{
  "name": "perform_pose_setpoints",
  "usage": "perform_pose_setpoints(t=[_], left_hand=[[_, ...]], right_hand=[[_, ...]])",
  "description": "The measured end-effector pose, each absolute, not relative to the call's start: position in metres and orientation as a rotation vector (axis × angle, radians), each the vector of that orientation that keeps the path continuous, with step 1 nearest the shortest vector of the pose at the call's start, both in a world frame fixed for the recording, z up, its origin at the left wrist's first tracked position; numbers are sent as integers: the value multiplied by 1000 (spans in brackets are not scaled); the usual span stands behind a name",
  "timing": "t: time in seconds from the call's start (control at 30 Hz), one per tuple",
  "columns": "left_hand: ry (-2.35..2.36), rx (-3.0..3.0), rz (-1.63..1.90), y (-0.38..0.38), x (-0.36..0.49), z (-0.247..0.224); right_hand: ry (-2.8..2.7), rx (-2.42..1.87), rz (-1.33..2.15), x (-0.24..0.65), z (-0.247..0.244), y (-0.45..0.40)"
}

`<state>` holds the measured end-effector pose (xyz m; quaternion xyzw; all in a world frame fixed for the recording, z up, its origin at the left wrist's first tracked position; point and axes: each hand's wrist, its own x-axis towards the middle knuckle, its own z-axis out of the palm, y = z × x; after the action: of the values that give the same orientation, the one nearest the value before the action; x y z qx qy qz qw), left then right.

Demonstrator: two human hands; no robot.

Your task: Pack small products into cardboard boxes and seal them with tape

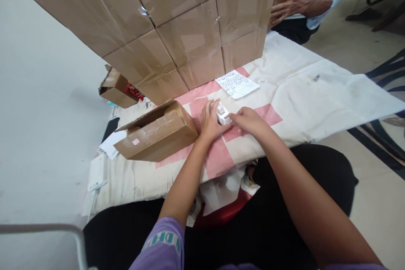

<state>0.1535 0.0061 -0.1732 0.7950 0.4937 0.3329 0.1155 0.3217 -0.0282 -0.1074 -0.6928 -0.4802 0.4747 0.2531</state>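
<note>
A small white plastic piece (224,119), shaped like a shallow tray with squarish greyish parts in it, lies low over the cloth between my hands. Curled around its left side, my left hand (208,121) grips it between thumb and fingers. My right hand (248,120) meets it from the right with thumb and forefinger pinched at its edge; anything tiny in that pinch is too small to name. Just beyond lies a white sheet (242,87) printed with rows of small box shapes. An open brown cardboard box (158,137) stands to the left of my left hand.
A tall stack of taped cardboard boxes (193,29) rises at the table's back. Another opened carton (118,88) with red packets is behind left. White papers (114,143) lie by the wall. Across the table, a person's hands (289,6) hold something brown. A pink-and-white cloth (297,105) covers the table.
</note>
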Motion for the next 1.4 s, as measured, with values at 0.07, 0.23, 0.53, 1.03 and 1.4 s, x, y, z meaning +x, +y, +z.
perform_pose_setpoints(t=[0.07,0.23,0.53,1.03,1.4], left_hand=[[1446,2319,972,6,154,-173],[1455,2311,989,5,155,-173],[1443,2335,997,6,154,-174],[1419,2359,985,7,153,-174],[1359,2360,988,7,151,-174]], right_hand=[[-1302,-1879,1287,325,-106,-29],[-1323,-1887,1153,329,-110,-27],[-1371,-1864,1115,324,-113,-23],[-1504,-1862,1117,319,-119,-25],[-1557,-1869,1113,316,-124,-21]])
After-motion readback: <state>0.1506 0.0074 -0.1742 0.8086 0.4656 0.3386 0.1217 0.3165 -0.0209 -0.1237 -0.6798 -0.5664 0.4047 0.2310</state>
